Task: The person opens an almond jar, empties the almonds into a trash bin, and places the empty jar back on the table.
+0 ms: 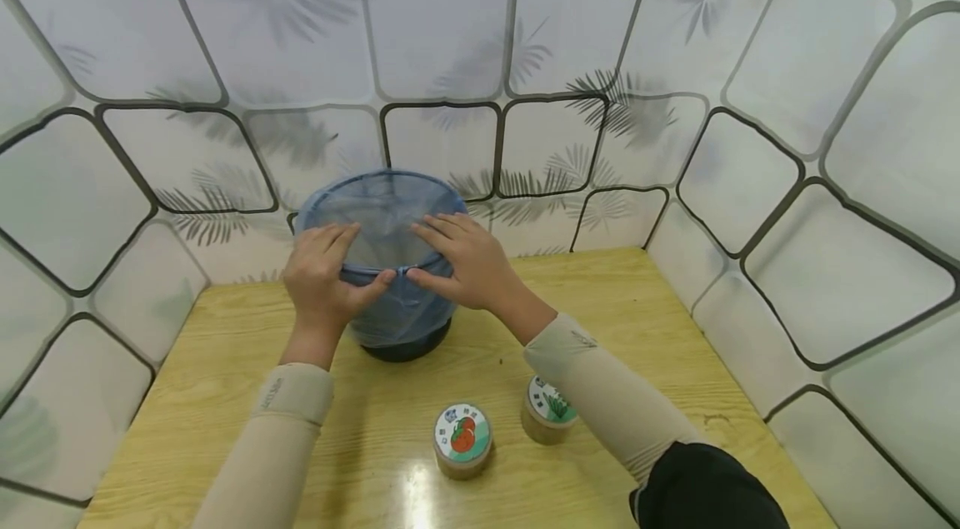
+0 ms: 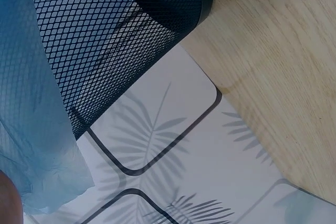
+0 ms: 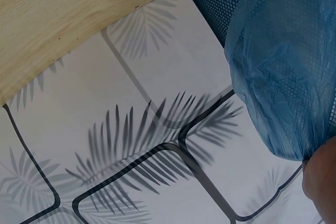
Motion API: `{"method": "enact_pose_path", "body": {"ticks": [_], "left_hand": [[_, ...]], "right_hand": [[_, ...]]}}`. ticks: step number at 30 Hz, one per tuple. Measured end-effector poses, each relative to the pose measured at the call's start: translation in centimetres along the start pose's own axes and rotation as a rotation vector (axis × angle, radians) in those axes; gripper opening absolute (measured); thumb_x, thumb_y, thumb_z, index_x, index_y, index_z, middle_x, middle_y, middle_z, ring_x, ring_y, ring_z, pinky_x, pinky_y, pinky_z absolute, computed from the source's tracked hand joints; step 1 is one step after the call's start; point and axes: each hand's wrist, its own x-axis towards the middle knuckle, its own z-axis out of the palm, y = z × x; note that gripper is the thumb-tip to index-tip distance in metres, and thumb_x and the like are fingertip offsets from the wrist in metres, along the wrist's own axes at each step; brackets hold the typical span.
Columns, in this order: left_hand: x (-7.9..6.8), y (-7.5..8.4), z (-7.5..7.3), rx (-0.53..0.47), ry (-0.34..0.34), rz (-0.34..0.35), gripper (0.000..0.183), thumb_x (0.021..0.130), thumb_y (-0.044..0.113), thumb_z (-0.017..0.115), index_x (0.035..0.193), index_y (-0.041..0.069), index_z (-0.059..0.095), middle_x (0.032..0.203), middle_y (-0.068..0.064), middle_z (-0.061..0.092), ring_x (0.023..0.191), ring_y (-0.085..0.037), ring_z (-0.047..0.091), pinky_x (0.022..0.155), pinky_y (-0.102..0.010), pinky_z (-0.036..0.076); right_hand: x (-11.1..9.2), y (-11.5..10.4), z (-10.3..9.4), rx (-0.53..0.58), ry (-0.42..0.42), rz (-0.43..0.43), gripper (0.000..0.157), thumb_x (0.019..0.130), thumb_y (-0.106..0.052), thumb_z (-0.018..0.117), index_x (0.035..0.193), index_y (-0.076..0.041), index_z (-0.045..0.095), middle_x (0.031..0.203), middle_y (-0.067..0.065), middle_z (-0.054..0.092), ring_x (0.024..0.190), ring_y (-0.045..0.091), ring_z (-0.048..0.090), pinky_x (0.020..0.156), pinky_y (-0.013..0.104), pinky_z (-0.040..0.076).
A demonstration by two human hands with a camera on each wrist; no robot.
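Observation:
A blue plastic trash bag lines a dark mesh waste bin and is folded over its rim. At the near rim my left hand grips the bag, its fingers reaching over the edge. My right hand holds the same rim from the right. Both thumbs almost meet at a small gathered bit of bag. In the left wrist view, bare mesh of the waste bin shows below the bag's loose edge. A fingertip touches the bag in the right wrist view.
Two small round tubs stand nearer on the wooden table: a tub with a tomato label and a tub with a green plant label, close under the right forearm. Patterned wall covering rises behind the bin and along both sides.

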Motion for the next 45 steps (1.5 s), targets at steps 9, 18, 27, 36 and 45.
{"method": "enact_pose_path", "body": {"ticks": [9, 18, 27, 36, 45], "left_hand": [[0.1, 1.1, 0.9, -0.019, 0.017, 0.008, 0.1, 0.087, 0.089, 0.051, 0.113, -0.002, 0.082, 0.095, -0.024, 0.08, 0.092, -0.043, 0.075, 0.087, -0.057, 0.062], [0.3, 2.6, 2.0, -0.046, 0.033, 0.021, 0.097, 0.088, 0.087, 0.053, 0.112, -0.002, 0.082, 0.093, -0.023, 0.08, 0.091, -0.043, 0.075, 0.088, -0.058, 0.062], [0.6, 3.9, 2.9, -0.067, 0.048, 0.034, 0.094, 0.089, 0.084, 0.055, 0.109, -0.003, 0.082, 0.093, -0.022, 0.08, 0.093, -0.042, 0.076, 0.091, -0.056, 0.061], [0.7, 5.2, 4.0, -0.072, 0.044, 0.03, 0.091, 0.089, 0.083, 0.055, 0.108, -0.002, 0.083, 0.093, -0.02, 0.081, 0.092, -0.039, 0.076, 0.089, -0.054, 0.062], [0.5, 6.1, 4.8, -0.07, 0.039, 0.027, 0.09, 0.09, 0.082, 0.055, 0.111, -0.002, 0.082, 0.095, -0.02, 0.081, 0.094, -0.039, 0.076, 0.093, -0.054, 0.061]], "right_hand": [[-1.1, 1.0, -0.2, 0.003, 0.025, 0.013, 0.095, 0.099, -0.085, 0.017, 0.156, -0.02, 0.056, 0.157, 0.007, 0.059, 0.146, 0.03, 0.055, 0.129, 0.048, 0.036], [-2.1, 1.7, -1.4, 0.022, 0.033, 0.028, 0.095, 0.099, -0.085, 0.023, 0.151, -0.015, 0.062, 0.146, 0.008, 0.068, 0.143, 0.031, 0.058, 0.128, 0.049, 0.037], [-3.1, 2.7, -2.2, 0.024, 0.03, 0.051, 0.098, 0.099, -0.085, 0.023, 0.149, -0.011, 0.063, 0.145, 0.01, 0.068, 0.142, 0.033, 0.058, 0.128, 0.05, 0.037], [-4.1, 3.8, -2.6, 0.014, 0.035, 0.072, 0.096, 0.099, -0.085, 0.026, 0.15, -0.012, 0.063, 0.146, 0.01, 0.068, 0.141, 0.034, 0.058, 0.127, 0.052, 0.038], [-4.9, 4.7, -2.9, 0.006, 0.038, 0.087, 0.098, 0.098, -0.086, 0.026, 0.148, -0.011, 0.064, 0.144, 0.01, 0.068, 0.139, 0.034, 0.06, 0.125, 0.052, 0.04]]}}
